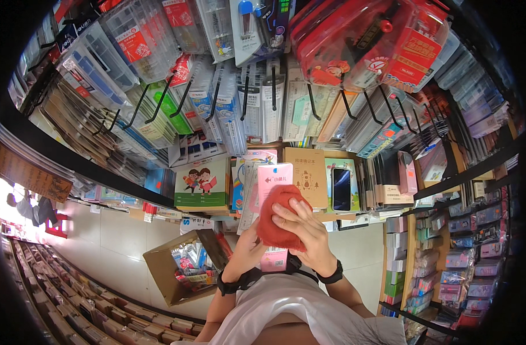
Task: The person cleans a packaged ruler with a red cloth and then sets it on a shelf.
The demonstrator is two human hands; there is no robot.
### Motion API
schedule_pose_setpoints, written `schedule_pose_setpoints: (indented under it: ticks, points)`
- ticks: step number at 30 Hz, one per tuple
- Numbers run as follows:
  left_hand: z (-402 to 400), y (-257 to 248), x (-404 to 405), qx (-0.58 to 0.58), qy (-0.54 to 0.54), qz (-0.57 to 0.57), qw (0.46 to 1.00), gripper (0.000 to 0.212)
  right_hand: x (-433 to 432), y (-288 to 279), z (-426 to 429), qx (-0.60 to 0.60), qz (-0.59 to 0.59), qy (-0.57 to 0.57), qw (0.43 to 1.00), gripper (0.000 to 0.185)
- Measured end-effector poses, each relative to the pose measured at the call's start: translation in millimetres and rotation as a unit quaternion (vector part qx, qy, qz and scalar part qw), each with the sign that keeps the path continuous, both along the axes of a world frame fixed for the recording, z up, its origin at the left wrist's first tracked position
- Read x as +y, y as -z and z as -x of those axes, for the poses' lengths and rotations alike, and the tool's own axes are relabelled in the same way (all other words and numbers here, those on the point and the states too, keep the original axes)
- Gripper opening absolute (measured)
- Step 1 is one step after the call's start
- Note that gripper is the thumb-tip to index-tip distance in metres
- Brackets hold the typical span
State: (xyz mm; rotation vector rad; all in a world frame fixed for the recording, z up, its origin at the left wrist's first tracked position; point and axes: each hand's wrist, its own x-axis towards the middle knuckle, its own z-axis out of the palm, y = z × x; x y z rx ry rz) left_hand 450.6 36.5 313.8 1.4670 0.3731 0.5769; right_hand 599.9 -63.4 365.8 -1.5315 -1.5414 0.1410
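Note:
Close to my body, my right hand [304, 230] presses a folded red cloth [284, 215] onto the front of a pink hanging package [275, 173]. My left hand [248, 248] is at the lower left of the cloth, holding the package's left side; its fingertips are hidden by the cloth and package. The package top, with a hang hole, and its lower end with a printed code show past the cloth. Behind it on the shelf lie a clear ruler pack [247, 211], a brown notebook [305, 161] and a dark-screened phone [341, 189] on a green-edged book.
Ruler packs [230, 116] hang on black hooks [245, 99] above the shelf, with red pencil cases [358, 43] higher up. Green-and-white booklets [201, 183] lie at the shelf's left. An open carton [159, 267] of small packages stands on the floor at lower left. Stocked shelves flank both sides.

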Motion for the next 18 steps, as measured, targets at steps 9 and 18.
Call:
schedule_pose_setpoints:
  ticks: [9, 18]
  points:
    - [0.0, -8.8, 0.3, 0.020, 0.050, 0.144, 0.988, 0.041, -8.1, 2.8, -14.2, 0.229, -0.210, 0.069, 0.948, 0.066]
    - [2.8, -5.6, 0.8, 0.059, 0.006, -0.086, 0.995, 0.029, 20.5, -9.3, 3.4, -0.127, -0.003, 0.070, 0.989, 0.055]
